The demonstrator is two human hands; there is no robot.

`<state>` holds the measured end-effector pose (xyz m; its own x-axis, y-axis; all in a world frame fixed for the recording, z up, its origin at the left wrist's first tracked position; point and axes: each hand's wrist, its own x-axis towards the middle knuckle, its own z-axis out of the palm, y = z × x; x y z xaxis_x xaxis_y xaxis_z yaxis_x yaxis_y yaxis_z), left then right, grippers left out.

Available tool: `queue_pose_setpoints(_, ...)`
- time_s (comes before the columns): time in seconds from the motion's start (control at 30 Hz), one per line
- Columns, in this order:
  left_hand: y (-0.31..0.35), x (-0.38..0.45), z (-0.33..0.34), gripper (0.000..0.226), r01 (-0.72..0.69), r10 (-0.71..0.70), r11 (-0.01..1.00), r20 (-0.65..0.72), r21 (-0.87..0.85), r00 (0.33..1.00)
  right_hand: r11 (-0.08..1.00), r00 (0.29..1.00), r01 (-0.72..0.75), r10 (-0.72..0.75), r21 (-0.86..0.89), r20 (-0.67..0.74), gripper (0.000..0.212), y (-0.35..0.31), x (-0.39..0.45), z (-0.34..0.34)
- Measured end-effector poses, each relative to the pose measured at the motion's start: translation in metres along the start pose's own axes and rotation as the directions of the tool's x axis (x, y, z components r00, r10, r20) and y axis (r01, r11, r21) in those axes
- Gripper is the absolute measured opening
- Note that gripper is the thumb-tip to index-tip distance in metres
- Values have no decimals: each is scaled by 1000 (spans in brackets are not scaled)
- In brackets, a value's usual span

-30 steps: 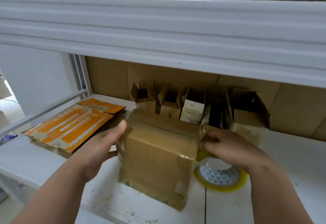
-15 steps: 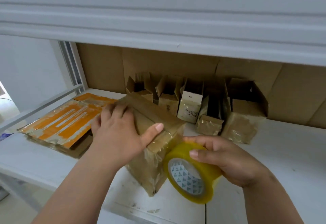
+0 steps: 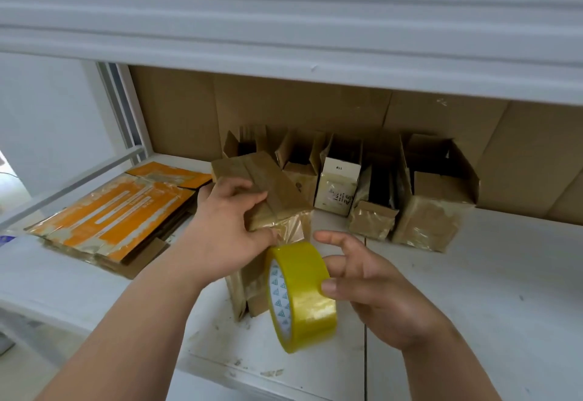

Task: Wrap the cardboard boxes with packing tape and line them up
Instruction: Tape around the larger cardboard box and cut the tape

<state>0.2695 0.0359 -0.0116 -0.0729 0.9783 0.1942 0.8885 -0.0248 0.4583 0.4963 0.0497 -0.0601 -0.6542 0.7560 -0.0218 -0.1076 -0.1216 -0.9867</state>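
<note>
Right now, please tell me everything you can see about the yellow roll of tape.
The tape roll is a wide ring of glossy, see-through yellow packing tape wound on a white core printed with small dark triangles. It stands on edge, tilted, its open side turned to the left. It appears raised just above the white shelf, at the front. The right hand holds it, thumb and one finger curled on its outer band. It sits against the lower part of the box, which the left hand grips from above.
</note>
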Motion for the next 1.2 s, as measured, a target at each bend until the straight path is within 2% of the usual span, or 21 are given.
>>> queue_pose_setpoints(0.1,-4,3,4,98,-11,13,999,-46,49,999,999,999,-8,9,33,-52,75,11,5,11)
queue_pose_setpoints(0.2,-8,6,6,79,-10,19,997,-110,82,994,995,998,-32,28,-91,-49,66,22,4,17)
queue_pose_setpoints(0.33,-13,9,5,69,-44,54,995,-119,89,991,994,995,-78,82,-75,55,52,31,0,21)
queue_pose_setpoints(0.4,-16,10,3,61,-39,46,997,-123,59,991,988,990,-83,96,-128,100,47,31,-1,24)
queue_pose_setpoints(0.5,-19,11,1,50,-16,21,999,-114,43,993,969,995,-66,82,-238,57,39,35,0,27)
queue_pose_setpoints(0.6,-18,10,0,46,-17,20,1000,-123,20,992,960,993,-113,121,-258,17,38,44,0,29)
queue_pose_setpoints(0.73,-20,13,-1,47,46,-52,998,-138,-48,989,954,983,-181,172,-239,-58,45,66,-3,37)
queue_pose_setpoints(0.87,-22,13,6,47,77,-99,989,-178,-124,979,951,983,-162,132,-265,-126,38,70,-2,39)
queue_pose_setpoints(0.93,-20,9,10,45,25,-59,987,-208,-158,976,955,986,-144,116,-258,-119,33,69,-1,39)
queue_pose_setpoints(1.03,-21,-2,20,49,-36,22,998,-274,-45,961,960,986,-147,124,-240,-110,26,70,0,36)
queue_pose_setpoints(1.2,-21,-15,37,60,49,-91,993,-416,-111,905,938,983,-184,178,-295,-46,28,59,-6,26)
